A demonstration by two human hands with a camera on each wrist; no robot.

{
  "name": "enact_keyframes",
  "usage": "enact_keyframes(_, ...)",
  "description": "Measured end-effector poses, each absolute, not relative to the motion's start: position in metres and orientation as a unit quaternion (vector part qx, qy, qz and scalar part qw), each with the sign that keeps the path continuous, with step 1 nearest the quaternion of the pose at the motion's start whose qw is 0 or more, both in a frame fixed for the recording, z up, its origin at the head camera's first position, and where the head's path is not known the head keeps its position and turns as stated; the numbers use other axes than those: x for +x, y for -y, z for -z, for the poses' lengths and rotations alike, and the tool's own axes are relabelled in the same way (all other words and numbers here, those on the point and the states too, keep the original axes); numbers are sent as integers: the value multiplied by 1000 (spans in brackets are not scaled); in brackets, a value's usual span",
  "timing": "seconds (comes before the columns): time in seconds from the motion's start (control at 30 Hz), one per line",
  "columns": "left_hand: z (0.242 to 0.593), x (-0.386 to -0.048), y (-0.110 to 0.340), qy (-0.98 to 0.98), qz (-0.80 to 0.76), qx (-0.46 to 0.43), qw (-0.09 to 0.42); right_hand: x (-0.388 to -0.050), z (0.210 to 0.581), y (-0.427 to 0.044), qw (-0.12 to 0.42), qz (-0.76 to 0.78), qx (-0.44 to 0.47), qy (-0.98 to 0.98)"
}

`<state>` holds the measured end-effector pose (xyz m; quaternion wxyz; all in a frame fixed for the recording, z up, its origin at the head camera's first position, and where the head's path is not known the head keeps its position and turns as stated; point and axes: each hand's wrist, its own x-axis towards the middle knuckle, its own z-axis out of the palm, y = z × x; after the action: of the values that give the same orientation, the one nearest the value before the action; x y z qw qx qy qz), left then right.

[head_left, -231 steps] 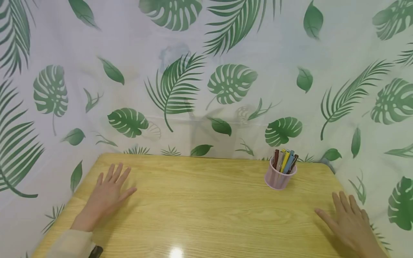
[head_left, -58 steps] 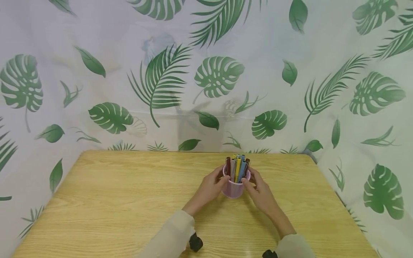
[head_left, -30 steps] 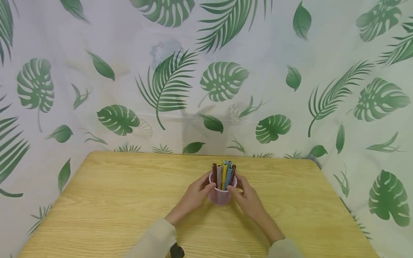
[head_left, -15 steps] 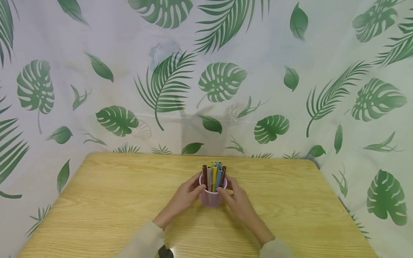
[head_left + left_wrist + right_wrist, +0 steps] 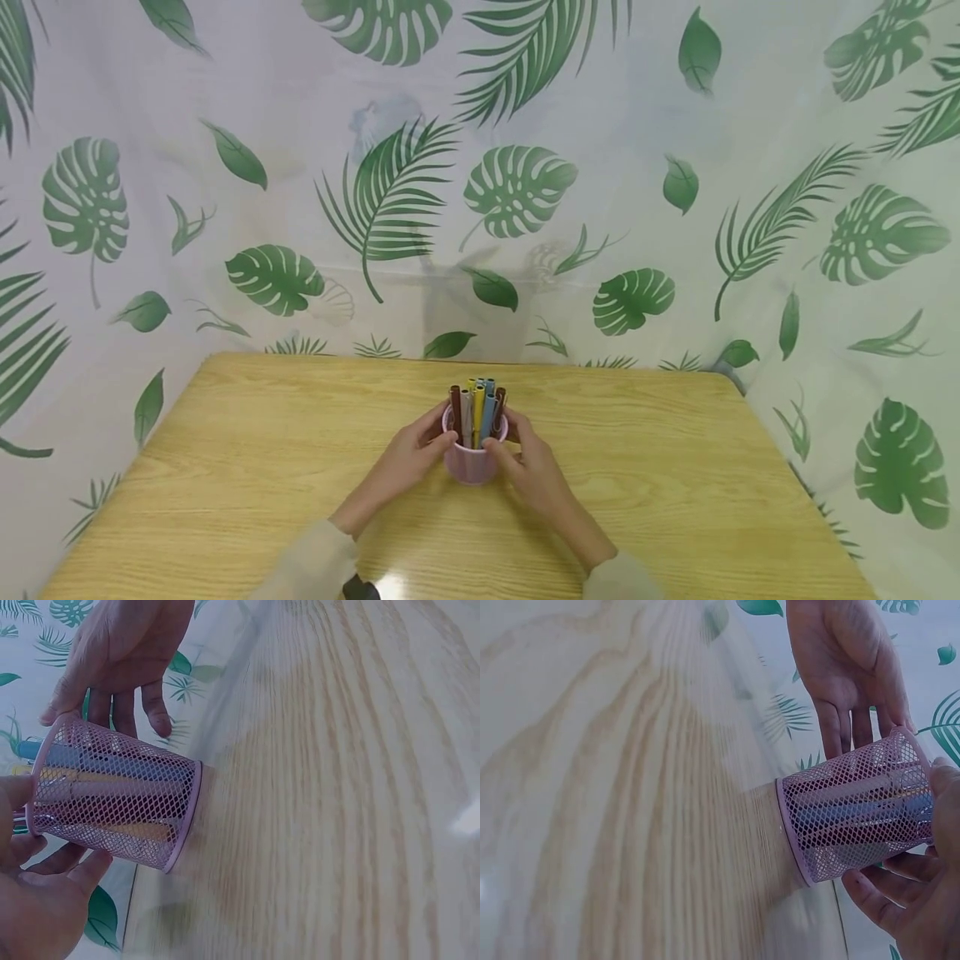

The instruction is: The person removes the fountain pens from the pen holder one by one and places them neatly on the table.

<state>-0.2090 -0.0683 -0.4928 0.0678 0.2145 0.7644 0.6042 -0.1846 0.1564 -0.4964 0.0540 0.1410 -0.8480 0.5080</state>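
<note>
A pink mesh pen holder (image 5: 471,468) stands upright near the middle of the table, packed with brown, grey, yellow and blue pens (image 5: 477,417). My left hand (image 5: 405,460) grips its left side, thumb at the front of the rim. On the opposite side my right hand (image 5: 536,477) holds it likewise, its thumb also near the rim. In the left wrist view the mesh of the pen holder (image 5: 120,799) shows the pens inside. The base of the pen holder (image 5: 791,832) is at the tabletop in the right wrist view; whether it touches is hard to tell.
The light wood-grain table (image 5: 675,492) spreads out on both sides of the hands. Behind it and at the sides hangs a white cloth (image 5: 585,125) printed with green leaves. A dark wrist device (image 5: 360,588) sits by the left sleeve (image 5: 311,562).
Both hands, earlier apart and flat over the table's sides, came to grip the pen holder at the right. They have moved it left and somewhat nearer, still shifting left over the last second.
</note>
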Motion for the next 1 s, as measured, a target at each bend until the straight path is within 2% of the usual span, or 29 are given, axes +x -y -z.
enact_keyframes(0.53, 495, -196, 92, -768, -609, 195, 43, -182, 496, -133, 28, -510, 166, 844)
enact_keyframes(1.0, 493, -186, 115, -764, -617, 178, 66, -176, 493, -111, 16, -495, 164, 853)
